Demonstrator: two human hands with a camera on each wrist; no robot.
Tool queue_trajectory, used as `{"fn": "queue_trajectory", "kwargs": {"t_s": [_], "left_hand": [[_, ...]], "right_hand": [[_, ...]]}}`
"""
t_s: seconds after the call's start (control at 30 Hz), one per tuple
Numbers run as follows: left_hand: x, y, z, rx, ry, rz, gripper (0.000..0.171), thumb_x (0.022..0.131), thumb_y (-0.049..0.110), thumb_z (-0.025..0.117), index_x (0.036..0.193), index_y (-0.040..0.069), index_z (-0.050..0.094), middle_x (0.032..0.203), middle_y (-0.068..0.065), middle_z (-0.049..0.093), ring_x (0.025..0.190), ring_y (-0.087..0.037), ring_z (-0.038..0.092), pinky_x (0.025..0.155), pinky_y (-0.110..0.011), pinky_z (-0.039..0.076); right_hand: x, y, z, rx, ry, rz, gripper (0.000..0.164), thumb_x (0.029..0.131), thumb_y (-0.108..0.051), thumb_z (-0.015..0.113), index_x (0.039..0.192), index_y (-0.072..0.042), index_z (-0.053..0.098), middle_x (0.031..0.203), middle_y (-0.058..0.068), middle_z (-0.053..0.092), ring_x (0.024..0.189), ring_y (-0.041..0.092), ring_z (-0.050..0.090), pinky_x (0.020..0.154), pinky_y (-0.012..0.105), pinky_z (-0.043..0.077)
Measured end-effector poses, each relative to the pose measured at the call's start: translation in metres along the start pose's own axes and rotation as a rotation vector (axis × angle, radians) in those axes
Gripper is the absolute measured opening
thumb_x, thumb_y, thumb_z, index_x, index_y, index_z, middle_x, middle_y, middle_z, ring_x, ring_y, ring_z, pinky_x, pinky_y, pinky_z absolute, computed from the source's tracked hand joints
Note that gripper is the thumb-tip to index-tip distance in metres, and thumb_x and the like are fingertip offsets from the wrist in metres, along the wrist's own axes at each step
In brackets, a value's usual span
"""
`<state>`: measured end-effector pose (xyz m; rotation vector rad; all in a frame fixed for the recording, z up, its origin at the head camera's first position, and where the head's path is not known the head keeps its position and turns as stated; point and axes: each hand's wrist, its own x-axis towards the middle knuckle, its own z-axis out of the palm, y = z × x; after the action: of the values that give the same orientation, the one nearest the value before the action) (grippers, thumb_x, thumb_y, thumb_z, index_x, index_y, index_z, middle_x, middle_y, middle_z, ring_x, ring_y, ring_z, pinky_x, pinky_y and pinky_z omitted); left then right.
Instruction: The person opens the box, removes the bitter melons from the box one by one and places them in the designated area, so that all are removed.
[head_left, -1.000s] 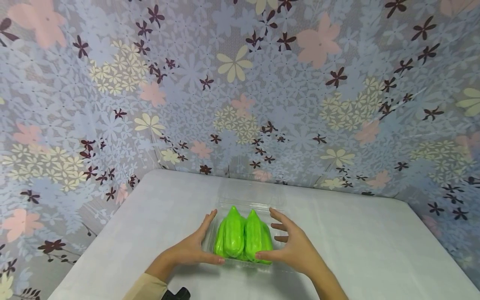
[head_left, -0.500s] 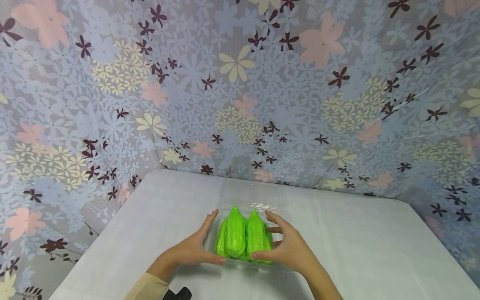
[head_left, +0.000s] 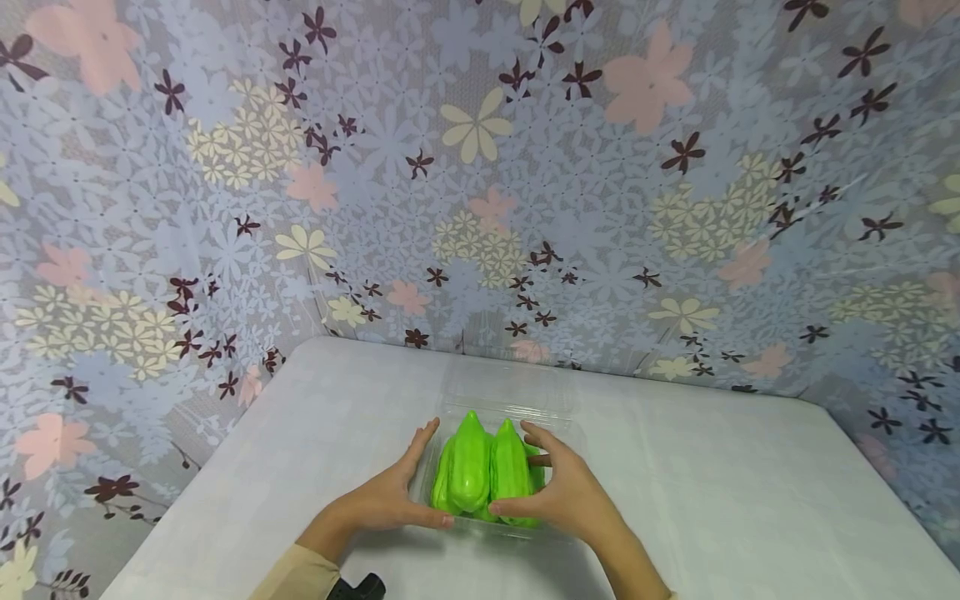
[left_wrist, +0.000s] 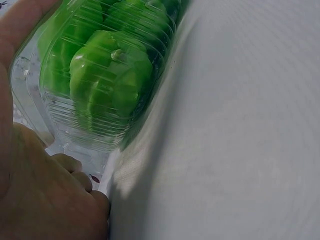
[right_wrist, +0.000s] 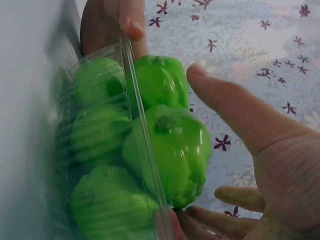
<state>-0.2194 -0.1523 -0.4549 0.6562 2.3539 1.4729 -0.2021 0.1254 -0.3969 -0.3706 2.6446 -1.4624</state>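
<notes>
A clear plastic container (head_left: pixel 487 529) on the white table holds several glossy green, lobed, pepper-like vegetables with tapering tips. Two lie on top, a left one (head_left: pixel 470 471) and a right one (head_left: pixel 512 479); paler ones (right_wrist: pixel 100 132) show through the wall beneath. My left hand (head_left: pixel 386 500) holds the container's left side, thumb across the front rim and fingers along the side. Around the right top vegetable my right hand (head_left: pixel 566 496) spreads in a loose C. In the right wrist view its thumb (right_wrist: pixel 230 102) stands apart from the green skin, its fingers low beside it.
The container's clear lid (head_left: pixel 510 387) is folded back flat behind it. White cloth covers the table (head_left: pixel 697 475). A flower-patterned curtain (head_left: pixel 480 183) rises along the table's back edge and sides. A black device (head_left: pixel 360 587) sits by the left sleeve.
My right hand has moved left and inward over the right vegetable, its thumb and fingers coming nearer to it. The left hand stays at the container's left side.
</notes>
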Motion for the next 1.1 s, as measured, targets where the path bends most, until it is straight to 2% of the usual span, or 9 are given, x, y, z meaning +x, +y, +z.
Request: {"fn": "queue_trajectory", "kwargs": {"t_s": [0.13, 0.27, 0.43, 0.73, 1.1], "left_hand": [[0.001, 0.001, 0.001, -0.010, -0.004, -0.004, 0.129, 0.076, 0.039, 0.088, 0.163, 0.026, -0.007, 0.165, -0.021, -0.013, 0.148, -0.047, -0.005, 0.110, -0.074, 0.009], [0.003, 0.001, 0.002, -0.011, -0.002, -0.004, 0.130, 0.075, 0.039, 0.088, 0.163, 0.027, -0.006, 0.165, -0.022, -0.013, 0.148, -0.048, -0.005, 0.110, -0.074, 0.009], [0.004, 0.001, 0.003, -0.007, 0.000, 0.002, 0.130, 0.075, 0.041, 0.088, 0.163, 0.026, -0.006, 0.164, -0.023, -0.013, 0.148, -0.047, -0.005, 0.111, -0.073, 0.009], [0.004, 0.002, 0.003, -0.015, 0.000, 0.001, 0.128, 0.076, 0.039, 0.088, 0.163, 0.027, -0.006, 0.165, -0.022, -0.013, 0.148, -0.047, -0.004, 0.110, -0.073, 0.009], [0.000, -0.001, 0.002, -0.018, 0.012, -0.015, 0.129, 0.075, 0.039, 0.088, 0.163, 0.028, -0.005, 0.164, -0.022, -0.014, 0.148, -0.048, -0.005, 0.110, -0.074, 0.008]], "right_hand": [[-0.001, -0.007, 0.003, -0.039, 0.017, 0.011, 0.110, 0.061, -0.038, 0.099, 0.152, -0.008, 0.044, 0.140, 0.013, 0.056, 0.116, 0.034, 0.060, 0.088, 0.053, 0.054], [-0.002, -0.010, 0.006, -0.107, 0.028, 0.002, 0.105, 0.060, -0.039, 0.099, 0.147, -0.004, 0.051, 0.135, 0.012, 0.058, 0.107, 0.026, 0.061, 0.086, 0.048, 0.055], [-0.004, -0.010, 0.008, -0.151, 0.044, -0.013, 0.102, 0.059, -0.038, 0.099, 0.144, -0.003, 0.055, 0.132, 0.012, 0.059, 0.103, 0.023, 0.060, 0.086, 0.047, 0.054], [-0.005, -0.008, 0.009, -0.132, 0.072, -0.062, 0.099, 0.058, -0.032, 0.100, 0.141, -0.001, 0.057, 0.131, 0.011, 0.061, 0.101, 0.022, 0.060, 0.088, 0.047, 0.054], [-0.009, -0.015, -0.006, -0.025, 0.066, 0.021, 0.097, 0.062, -0.026, 0.098, 0.148, -0.013, 0.053, 0.145, 0.012, 0.052, 0.119, 0.037, 0.058, 0.085, 0.046, 0.057]]}}
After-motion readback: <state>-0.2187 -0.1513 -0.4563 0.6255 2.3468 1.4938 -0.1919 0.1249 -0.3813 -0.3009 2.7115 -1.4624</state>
